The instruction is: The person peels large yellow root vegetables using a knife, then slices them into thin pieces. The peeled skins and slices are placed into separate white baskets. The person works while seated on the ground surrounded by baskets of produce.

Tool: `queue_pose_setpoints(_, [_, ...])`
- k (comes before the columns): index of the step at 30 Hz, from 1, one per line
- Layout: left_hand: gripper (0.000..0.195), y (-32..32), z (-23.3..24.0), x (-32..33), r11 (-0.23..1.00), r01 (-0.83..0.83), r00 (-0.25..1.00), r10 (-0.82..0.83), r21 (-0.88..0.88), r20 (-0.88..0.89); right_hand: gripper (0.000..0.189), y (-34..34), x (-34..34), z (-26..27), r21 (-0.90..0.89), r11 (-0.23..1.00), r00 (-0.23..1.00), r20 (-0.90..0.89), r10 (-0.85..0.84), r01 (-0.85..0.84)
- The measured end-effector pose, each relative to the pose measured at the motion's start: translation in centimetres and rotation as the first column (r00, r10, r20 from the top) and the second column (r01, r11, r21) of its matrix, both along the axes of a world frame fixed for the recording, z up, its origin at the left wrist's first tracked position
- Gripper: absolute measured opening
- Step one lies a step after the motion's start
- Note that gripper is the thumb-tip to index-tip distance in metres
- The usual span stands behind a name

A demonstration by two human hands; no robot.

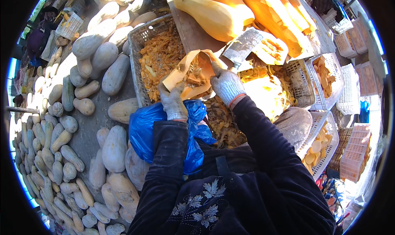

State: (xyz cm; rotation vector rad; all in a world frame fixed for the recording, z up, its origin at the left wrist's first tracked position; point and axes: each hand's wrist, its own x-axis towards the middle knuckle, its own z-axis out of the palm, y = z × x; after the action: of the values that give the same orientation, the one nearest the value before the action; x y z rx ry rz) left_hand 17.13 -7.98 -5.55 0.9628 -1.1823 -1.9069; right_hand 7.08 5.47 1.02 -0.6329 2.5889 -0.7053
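Observation:
Both hands wear pale knitted gloves. My left hand (pixel 173 102) grips the lower left edge of a hollowed piece of orange squash (pixel 202 88), with stringy pulp inside. My right hand (pixel 226 80) is at the piece's right side, its fingers curled near the rim; whether it also holds a tool is hard to see. Just beyond it, a broad metal blade (pixel 243 46) with a short handle lies against a cut squash half (pixel 271 49). Peeled squashes (pixel 213 15) rest on a board above. Under the piece is a plastic crate (pixel 135 65) of orange pulp and seeds (pixel 162 62).
Unpeeled squashes (pixel 114 150) cover the ground at left. A blue plastic bag (pixel 145 130) lies by my left forearm. Peelings (pixel 225 120) are heaped before me. White crates of cut squash (pixel 331 139) stand at right. A person (pixel 37 43) is at the far upper left.

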Motion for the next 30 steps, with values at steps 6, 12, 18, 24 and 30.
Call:
queue_pose_setpoints(6, [0.060, -1.2, -1.0, 0.3, 0.997, 0.021, 0.997, -0.016, 0.077, -0.071, 0.064, 1.6, 3.3, 0.3, 0.229, 0.930, 0.954, -0.014, 0.299, -0.289])
queue_pose_setpoints(12, [0.060, -1.0, -0.5, 0.2, 0.996, 0.030, 0.998, -0.025, 0.089, -0.059, 0.061, 1.3, -1.0, -0.5, 0.350, 0.934, 0.950, -0.260, 0.176, -0.077])
queue_pose_setpoints(18, [0.058, -0.7, -0.5, -0.1, 0.999, 0.020, 0.999, -0.019, 0.026, -0.031, 0.058, 1.1, 0.2, -1.5, 0.230, 0.960, 0.985, -0.030, 0.169, -0.158])
queue_pose_setpoints(24, [0.053, -1.1, -0.5, 0.4, 0.996, 0.012, 0.998, -0.006, 0.086, -0.067, 0.056, 2.6, 1.1, 0.0, 0.086, 0.992, 0.996, 0.030, 0.086, -0.089])
queue_pose_setpoints(30, [0.056, -0.4, -0.9, -0.3, 0.999, 0.051, 0.996, -0.050, 0.016, -0.068, 0.054, 0.5, 0.9, -1.9, -0.189, 0.981, 0.999, 0.020, 0.049, -0.044])
